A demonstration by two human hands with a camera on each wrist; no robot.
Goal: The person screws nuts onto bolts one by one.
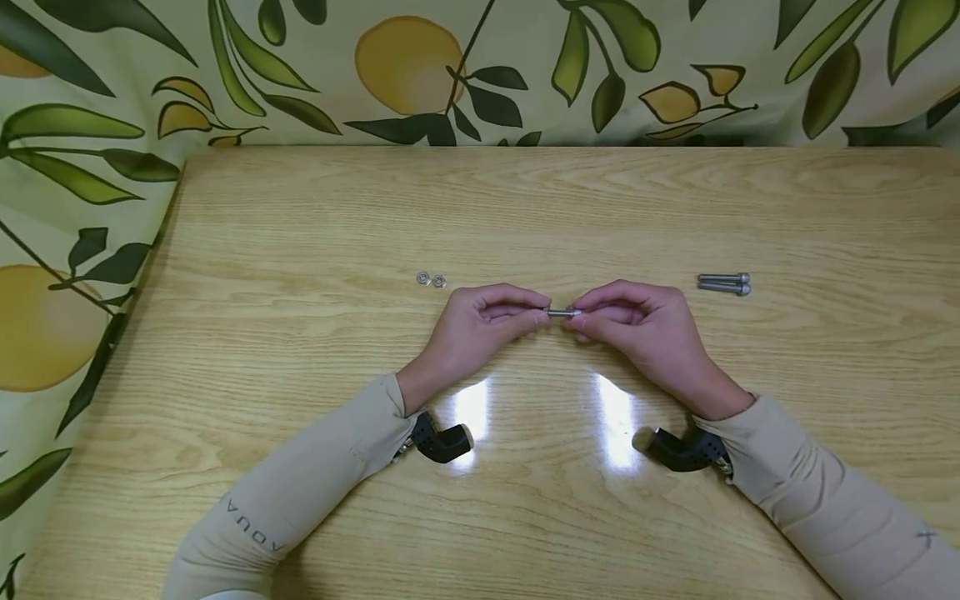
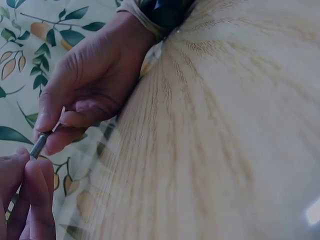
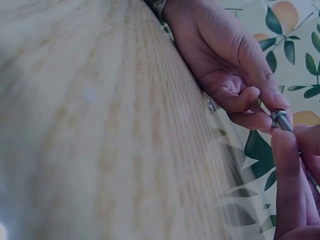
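Between the two hands, above the table, a metal bolt [image 1: 561, 313] lies level in the head view. My left hand [image 1: 483, 327] pinches a hex nut [image 3: 278, 115] at the bolt's threaded end, between thumb and fingers. The right hand [image 1: 645, 325] grips the head end of the bolt with thumb and fingertips, and its fingers cover part of the head. In the right wrist view, bare thread shows between the nut and the right fingers [image 3: 287, 170].
Two loose nuts [image 1: 431, 280] lie just beyond the left hand on the wooden table [image 1: 375, 217]. Two more bolts [image 1: 723, 283] lie side by side beyond the right hand. A patterned cloth [image 1: 525, 50] hangs along the table's far and left edges.
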